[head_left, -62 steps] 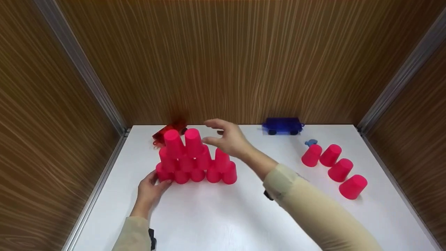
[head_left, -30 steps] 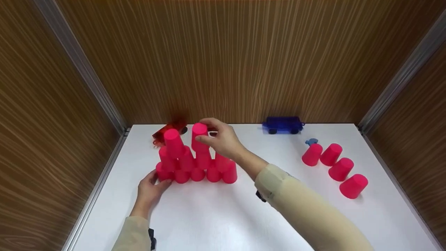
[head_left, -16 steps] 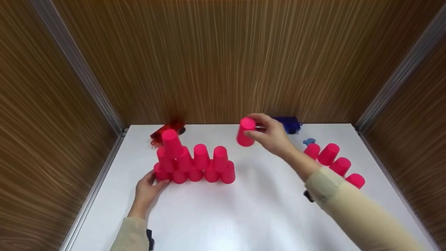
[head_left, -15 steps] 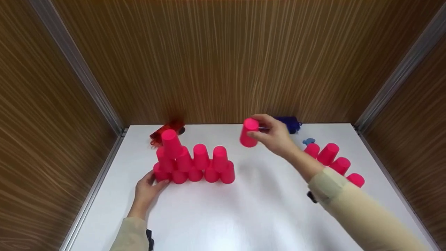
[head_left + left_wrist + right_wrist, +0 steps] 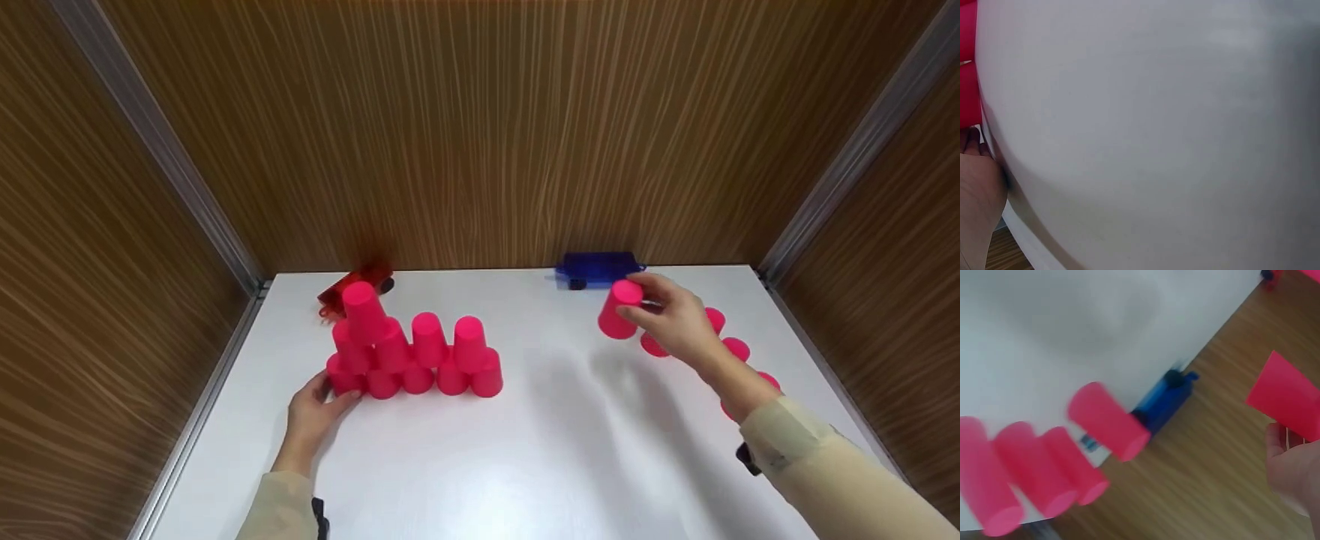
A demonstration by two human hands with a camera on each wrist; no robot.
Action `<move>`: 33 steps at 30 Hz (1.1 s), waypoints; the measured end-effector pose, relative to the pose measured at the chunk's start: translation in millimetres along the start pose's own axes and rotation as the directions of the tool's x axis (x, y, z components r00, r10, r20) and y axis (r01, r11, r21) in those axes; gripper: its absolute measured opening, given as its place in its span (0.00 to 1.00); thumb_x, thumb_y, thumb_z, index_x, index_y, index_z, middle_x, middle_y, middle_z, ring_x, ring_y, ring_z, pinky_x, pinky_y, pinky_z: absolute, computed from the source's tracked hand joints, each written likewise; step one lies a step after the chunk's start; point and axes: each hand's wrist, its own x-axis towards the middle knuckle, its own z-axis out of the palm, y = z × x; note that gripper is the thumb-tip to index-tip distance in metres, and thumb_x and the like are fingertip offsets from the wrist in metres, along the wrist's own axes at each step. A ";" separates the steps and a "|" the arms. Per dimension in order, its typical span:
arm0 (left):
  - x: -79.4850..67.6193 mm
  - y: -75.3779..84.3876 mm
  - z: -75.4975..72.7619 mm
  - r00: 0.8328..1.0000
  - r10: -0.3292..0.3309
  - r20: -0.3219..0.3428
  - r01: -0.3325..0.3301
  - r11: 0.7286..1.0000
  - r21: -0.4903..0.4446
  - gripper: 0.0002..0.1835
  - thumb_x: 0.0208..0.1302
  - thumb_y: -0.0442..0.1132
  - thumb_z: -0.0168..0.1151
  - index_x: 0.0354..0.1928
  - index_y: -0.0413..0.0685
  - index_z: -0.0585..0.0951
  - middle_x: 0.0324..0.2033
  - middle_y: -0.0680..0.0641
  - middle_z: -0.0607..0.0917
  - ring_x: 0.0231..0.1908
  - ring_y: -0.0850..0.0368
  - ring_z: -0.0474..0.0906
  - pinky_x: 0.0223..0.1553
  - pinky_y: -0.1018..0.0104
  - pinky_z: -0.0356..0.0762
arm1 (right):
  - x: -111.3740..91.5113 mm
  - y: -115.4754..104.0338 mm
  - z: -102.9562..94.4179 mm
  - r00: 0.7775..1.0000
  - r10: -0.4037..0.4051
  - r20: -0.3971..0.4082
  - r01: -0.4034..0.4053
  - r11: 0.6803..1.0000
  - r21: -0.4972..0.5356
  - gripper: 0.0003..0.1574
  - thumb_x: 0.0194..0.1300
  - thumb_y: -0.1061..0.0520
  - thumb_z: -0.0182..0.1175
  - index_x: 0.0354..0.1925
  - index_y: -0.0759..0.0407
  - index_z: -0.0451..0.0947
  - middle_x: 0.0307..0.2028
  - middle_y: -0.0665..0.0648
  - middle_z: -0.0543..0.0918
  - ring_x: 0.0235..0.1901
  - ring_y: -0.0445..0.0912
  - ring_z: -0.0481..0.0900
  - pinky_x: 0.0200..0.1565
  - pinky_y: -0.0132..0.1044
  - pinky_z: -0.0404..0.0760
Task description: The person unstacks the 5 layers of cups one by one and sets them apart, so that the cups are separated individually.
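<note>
Upside-down pink cups form a stepped stack left of centre in the head view, several in each of the two lower rows. A lone top cup [image 5: 365,315] stands at the stack's left end. My left hand [image 5: 310,415] holds the bottom-left cup [image 5: 344,376] between thumb and fingers; the left wrist view catches only the edge of this. My right hand [image 5: 671,319] pinches another upside-down pink cup [image 5: 617,319] from its right side, raised over the right half of the white table [image 5: 487,465]. In the right wrist view that held cup [image 5: 1289,396] is partly cut off.
Several pink cups [image 5: 736,348] stand at the right, partly covered by my right hand and forearm. Against the back wall sit a blue toy wagon [image 5: 598,268] and a red see-through toy [image 5: 352,289] just behind the stack. Wood-grain walls [image 5: 480,135] enclose the table.
My right hand has taken the right one of two top cups off the stack and carried it right, now lower and close to the right-hand cups. My left hand has stayed at the bottom-left cup.
</note>
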 end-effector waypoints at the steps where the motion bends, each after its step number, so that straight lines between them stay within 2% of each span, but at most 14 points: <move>1: -0.3 0.1 -0.1 1.000 -0.001 0.000 0.001 1.000 -0.003 0.43 0.70 0.46 0.74 0.81 0.47 0.64 0.79 0.41 0.66 0.80 0.41 0.57 0.76 0.48 0.64 | -2.4 5.0 -3.2 1.000 0.017 -0.004 -0.017 1.000 -0.001 0.51 0.67 0.40 0.74 0.79 0.51 0.65 0.69 0.61 0.74 0.67 0.61 0.74 0.59 0.57 0.84; 4: -1.2 0.4 0.1 1.000 -0.008 -0.005 0.008 1.000 -0.006 0.43 0.70 0.46 0.74 0.81 0.47 0.65 0.79 0.41 0.67 0.80 0.41 0.58 0.76 0.48 0.64 | -9.0 20.6 -10.6 0.999 0.048 -0.014 -0.049 0.999 -0.008 0.52 0.67 0.37 0.73 0.79 0.51 0.64 0.69 0.61 0.74 0.67 0.61 0.73 0.57 0.51 0.85; 10: -0.8 -0.2 0.1 1.000 -0.016 -0.010 0.015 1.000 -0.011 0.43 0.69 0.46 0.75 0.81 0.47 0.65 0.78 0.41 0.67 0.80 0.41 0.58 0.76 0.48 0.64 | -17.5 49.9 -18.1 0.997 0.056 -0.045 -0.056 0.998 -0.007 0.51 0.68 0.41 0.73 0.79 0.56 0.64 0.68 0.64 0.74 0.65 0.61 0.73 0.49 0.29 0.83; 13: -0.3 -1.0 -0.5 1.000 -0.006 -0.008 0.006 1.000 -0.018 0.43 0.69 0.45 0.75 0.81 0.46 0.65 0.78 0.40 0.67 0.80 0.41 0.58 0.76 0.48 0.64 | -21.2 59.9 -19.7 0.995 0.072 -0.067 -0.073 0.997 -0.010 0.49 0.70 0.42 0.72 0.79 0.57 0.65 0.68 0.66 0.74 0.66 0.63 0.74 0.48 0.23 0.81; 19: -0.3 -0.6 -1.0 0.999 0.026 -0.025 -0.026 0.999 -0.028 0.43 0.68 0.40 0.75 0.80 0.39 0.65 0.77 0.35 0.68 0.79 0.39 0.59 0.76 0.52 0.63 | -26.7 75.6 -22.7 0.988 0.136 -0.074 -0.137 0.990 -0.016 0.50 0.71 0.43 0.72 0.80 0.56 0.62 0.70 0.67 0.72 0.68 0.66 0.72 0.50 0.28 0.83; 24: -0.5 1.3 -1.1 1.000 0.019 -0.023 -0.020 1.000 -0.016 0.43 0.68 0.42 0.76 0.80 0.39 0.66 0.77 0.36 0.67 0.80 0.40 0.58 0.78 0.50 0.61 | -31.4 87.4 -24.5 0.983 0.169 -0.065 -0.169 0.986 0.018 0.52 0.70 0.43 0.72 0.81 0.57 0.61 0.71 0.68 0.70 0.68 0.66 0.70 0.48 0.25 0.82; 33: -0.6 2.0 -0.8 0.999 0.023 -0.023 -0.024 0.999 -0.027 0.42 0.68 0.42 0.76 0.79 0.40 0.67 0.77 0.36 0.68 0.79 0.39 0.59 0.78 0.48 0.61 | -38.4 103.0 -26.6 0.975 0.210 -0.072 -0.206 0.977 0.063 0.54 0.70 0.44 0.73 0.81 0.58 0.57 0.73 0.69 0.67 0.70 0.68 0.67 0.48 0.27 0.84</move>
